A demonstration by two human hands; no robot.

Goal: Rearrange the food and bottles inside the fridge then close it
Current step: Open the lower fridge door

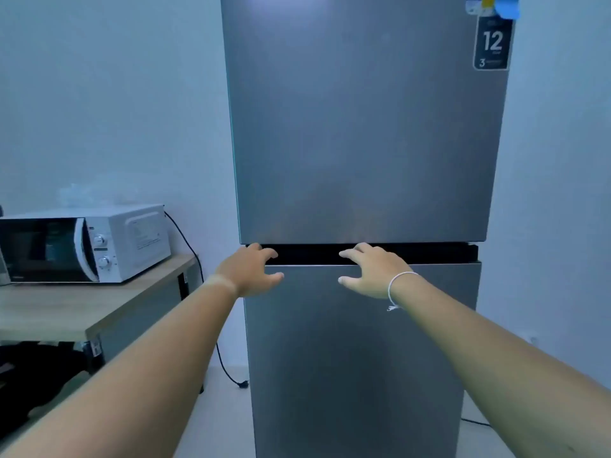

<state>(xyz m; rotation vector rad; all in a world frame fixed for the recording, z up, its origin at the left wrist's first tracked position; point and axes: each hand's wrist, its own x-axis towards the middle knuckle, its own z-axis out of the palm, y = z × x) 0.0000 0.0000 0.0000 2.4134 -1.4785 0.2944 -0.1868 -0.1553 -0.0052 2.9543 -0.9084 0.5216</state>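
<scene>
A tall grey two-door fridge fills the middle of the view, both doors closed. A dark gap runs between the upper and lower door. My left hand is at the left part of that gap, fingers spread and curled toward it. At the gap's middle my right hand reaches in the same way, a white string bracelet on its wrist. Neither hand holds anything. The food and bottles are hidden behind the doors.
A white microwave stands on a wooden table at the left, with a black cable hanging down beside the fridge. A dark sticker with "12" sits on the upper door's top right. Pale walls stand on both sides.
</scene>
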